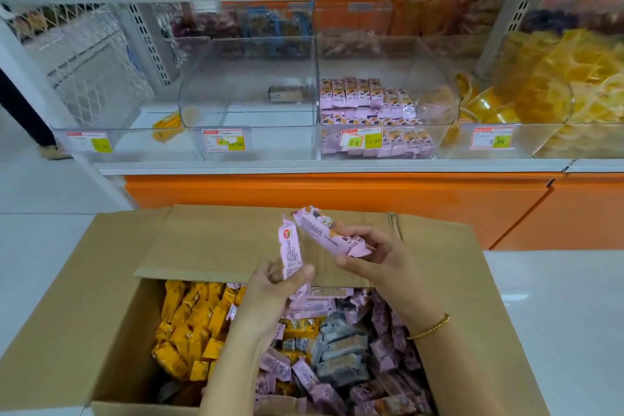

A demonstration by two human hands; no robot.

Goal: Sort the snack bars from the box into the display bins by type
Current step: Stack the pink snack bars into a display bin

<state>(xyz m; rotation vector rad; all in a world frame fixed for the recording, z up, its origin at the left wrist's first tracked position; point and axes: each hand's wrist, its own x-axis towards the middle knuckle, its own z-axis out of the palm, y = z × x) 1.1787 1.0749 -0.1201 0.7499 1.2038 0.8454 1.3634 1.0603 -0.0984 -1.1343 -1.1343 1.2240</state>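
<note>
My grip is the weak spot. My left hand (270, 290) pinches the upright bar (289, 248) only by its lower end, between thumb and fingers. My right hand (371, 257) holds the tilted bar (320, 230) by one end with curled fingers. The wrappers look slick, so either could slide out and drop into the box (101, 280), lost in the mix. The bars nearly touch at their tops and may knock as I lift.

The other risk is the wrong bin. The pink bin (442, 101) sits just right of the middle bin (270, 145), which holds one grey bar (287, 93), and the clear walls blur together. A careless drop could also tumble its stacked rows.

Both bars are pale pink packs, crimped at the ends, with small print; the upright one shows a round logo. They are above the box's far flap, below the shelf. The box holds yellow, pink and grey bars.
</note>
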